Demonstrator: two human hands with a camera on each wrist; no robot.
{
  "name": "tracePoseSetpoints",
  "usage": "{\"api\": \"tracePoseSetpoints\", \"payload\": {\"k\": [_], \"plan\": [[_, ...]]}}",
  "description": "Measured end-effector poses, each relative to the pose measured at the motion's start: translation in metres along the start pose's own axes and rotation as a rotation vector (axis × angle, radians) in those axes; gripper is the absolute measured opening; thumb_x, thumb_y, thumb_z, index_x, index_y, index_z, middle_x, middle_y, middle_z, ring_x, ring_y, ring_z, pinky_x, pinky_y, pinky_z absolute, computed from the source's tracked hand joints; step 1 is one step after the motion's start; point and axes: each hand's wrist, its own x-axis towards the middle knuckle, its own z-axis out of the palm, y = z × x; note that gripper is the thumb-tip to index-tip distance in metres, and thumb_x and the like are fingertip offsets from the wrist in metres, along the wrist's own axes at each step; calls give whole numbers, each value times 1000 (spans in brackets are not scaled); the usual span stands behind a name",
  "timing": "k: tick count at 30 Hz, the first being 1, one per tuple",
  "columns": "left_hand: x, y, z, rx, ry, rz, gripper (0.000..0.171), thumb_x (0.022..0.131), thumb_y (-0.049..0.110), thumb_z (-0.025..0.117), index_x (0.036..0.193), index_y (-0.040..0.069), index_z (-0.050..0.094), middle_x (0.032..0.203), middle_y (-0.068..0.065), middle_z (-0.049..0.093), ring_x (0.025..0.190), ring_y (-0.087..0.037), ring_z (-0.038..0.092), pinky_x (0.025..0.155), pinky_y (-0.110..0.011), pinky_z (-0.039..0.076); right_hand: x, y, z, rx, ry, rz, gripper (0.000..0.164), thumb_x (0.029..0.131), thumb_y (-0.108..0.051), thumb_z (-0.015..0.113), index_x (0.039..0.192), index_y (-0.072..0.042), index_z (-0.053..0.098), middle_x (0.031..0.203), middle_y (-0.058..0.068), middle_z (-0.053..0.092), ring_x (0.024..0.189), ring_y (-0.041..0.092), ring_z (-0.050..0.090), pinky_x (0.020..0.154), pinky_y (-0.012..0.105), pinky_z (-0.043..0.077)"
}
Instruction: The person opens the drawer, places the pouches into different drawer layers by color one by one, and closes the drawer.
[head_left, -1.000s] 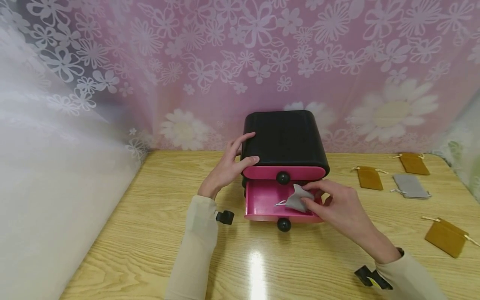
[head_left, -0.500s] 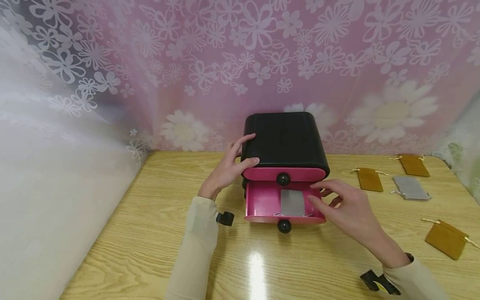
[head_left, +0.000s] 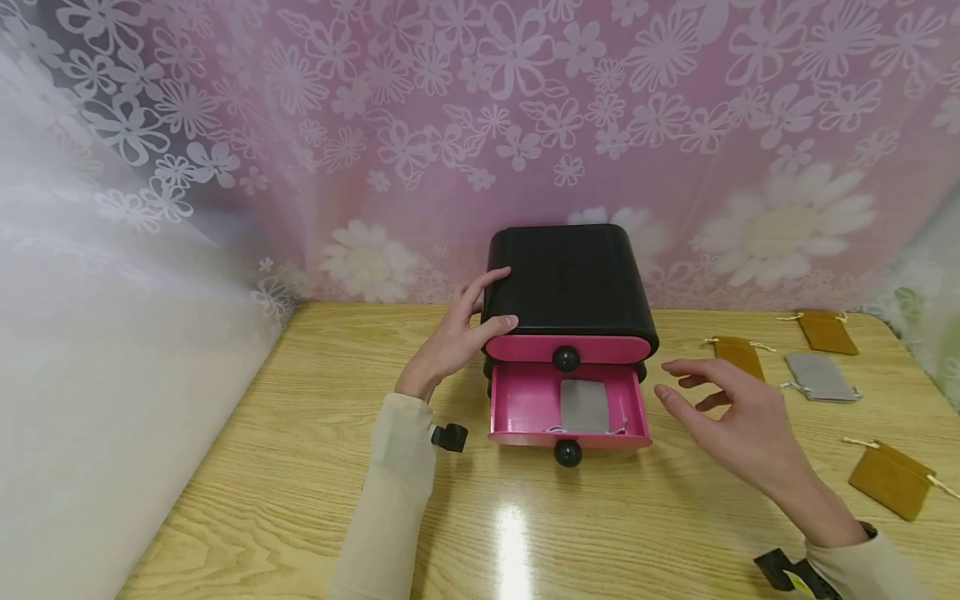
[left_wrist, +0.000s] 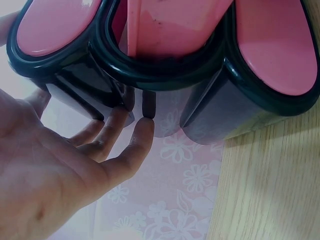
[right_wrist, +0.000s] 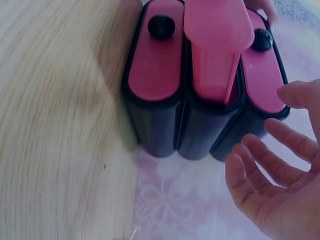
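Observation:
A black drawer unit (head_left: 567, 279) with pink drawer fronts and round black knobs stands at the back of the table. Its middle drawer (head_left: 521, 400) is pulled out. Inside lies a grey drawstring pouch (head_left: 584, 406), flat, its strings toward the drawer's front. My left hand (head_left: 450, 340) rests against the unit's left side, thumb and index finger on the top. The left wrist view shows the other fingers of this left hand (left_wrist: 75, 160) along the side. Just right of the drawer, my right hand (head_left: 738, 417) hovers with loosely bent fingers and holds nothing.
On the wooden table (head_left: 300, 467) to the right lie a grey pouch (head_left: 821, 377) and brown pouches: one (head_left: 827, 332) at the back, one (head_left: 891, 479) nearer the front and another (head_left: 738, 354) partly hidden by the right hand. A flowered curtain (head_left: 450, 125) hangs close behind the unit.
My right hand has let go of the grey pouch, which now lies flat in the drawer, and has moved away to the right. My left hand has stayed on the unit.

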Motion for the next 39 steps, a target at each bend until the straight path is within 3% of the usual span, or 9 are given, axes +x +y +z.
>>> {"api": "tracePoseSetpoints", "payload": {"k": [2, 5, 17, 25, 32, 35, 39], "plan": [[0, 0, 0, 3, 0, -1, 62, 94, 45, 65, 148, 58, 37, 157, -2, 26, 145, -32, 39, 105, -62, 44, -1, 4, -5, 2, 5, 26, 33, 82, -9, 84, 114, -16, 76, 104, -31, 63, 90, -19, 54, 68, 5, 48], [0, 0, 0, 6, -2, 0, 62, 94, 45, 64, 148, 58, 37, 156, -2, 26, 145, -31, 40, 105, -62, 44, -4, 10, -12, 13, 8, 68, 33, 84, -10, 83, 116, -15, 76, 105, -38, 59, 90, -18, 55, 69, 4, 47], [0, 1, -1, 7, -4, 1, 62, 94, 45, 65, 148, 58, 37, 155, -1, 27, 143, -29, 41, 103, -60, 46, -9, 35, -32, -7, 30, 149, 34, 87, -13, 81, 120, -11, 74, 104, -42, 57, 94, -22, 53, 69, 2, 45], [0, 1, -1, 2, -7, 0, 62, 95, 45, 64, 148, 58, 37, 155, -1, 27, 144, -30, 40, 104, -61, 45, -12, 52, -42, -51, 10, 207, 37, 91, -20, 77, 126, -9, 70, 111, -36, 53, 96, -23, 49, 69, -1, 43], [-1, 2, -1, 8, -4, -4, 62, 94, 45, 65, 148, 58, 37, 154, -1, 28, 144, -31, 40, 106, -62, 43, -14, 70, -52, -111, 31, 278, 43, 92, -27, 76, 130, -8, 68, 109, -45, 46, 93, -29, 45, 66, -2, 40], [-1, 2, -1, 4, -6, -4, 62, 94, 44, 65, 149, 57, 37, 154, -1, 29, 144, -30, 41, 107, -62, 43, -15, 78, -55, -148, 28, 292, 45, 93, -28, 75, 132, -7, 67, 113, -30, 56, 91, -30, 41, 66, -2, 39], [-1, 3, -1, 5, -6, -4, 62, 95, 44, 65, 148, 57, 37, 154, -1, 28, 144, -31, 41, 107, -62, 43, -14, 87, -60, -182, 3, 338, 50, 96, -32, 71, 136, -4, 63, 124, 15, 65, 89, -31, 35, 62, 1, 38]]}}
